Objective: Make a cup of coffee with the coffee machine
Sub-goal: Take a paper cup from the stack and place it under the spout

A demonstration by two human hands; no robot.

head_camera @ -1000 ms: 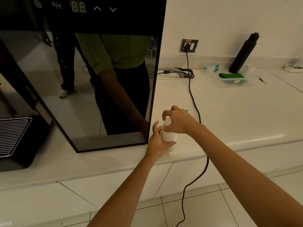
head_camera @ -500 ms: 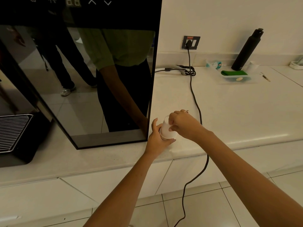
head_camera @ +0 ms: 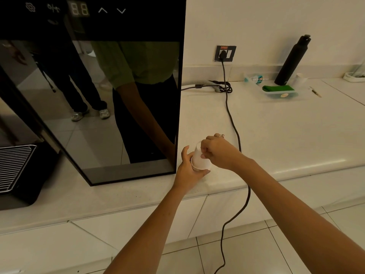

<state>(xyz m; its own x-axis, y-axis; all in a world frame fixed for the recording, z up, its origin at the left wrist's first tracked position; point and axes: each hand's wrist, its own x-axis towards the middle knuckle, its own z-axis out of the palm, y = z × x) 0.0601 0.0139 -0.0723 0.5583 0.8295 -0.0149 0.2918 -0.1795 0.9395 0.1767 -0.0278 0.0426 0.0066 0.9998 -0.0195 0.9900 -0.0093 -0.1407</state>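
A stack of white paper cups [head_camera: 199,158] lies upside down over the counter's front edge, just right of the tall black glossy coffee machine [head_camera: 102,91]. My left hand [head_camera: 188,171] grips the wide rim end from below. My right hand [head_camera: 219,152] pinches the upper cup from the right. The machine's touch panel [head_camera: 79,9] shows icons and arrows at the top. Its metal drip grille [head_camera: 13,167] sits at the far left.
A black power cord [head_camera: 233,123] runs from the wall socket [head_camera: 225,53] across the white counter [head_camera: 286,135] and hangs over the edge beside my right hand. At the back right stand a black bottle [head_camera: 292,60], a clear tray with a green cloth [head_camera: 279,90] and a grey hose [head_camera: 197,84].
My right hand has slid up along the cup stack and now pinches the upper cup. The view has shifted slightly; my left hand keeps its hold.
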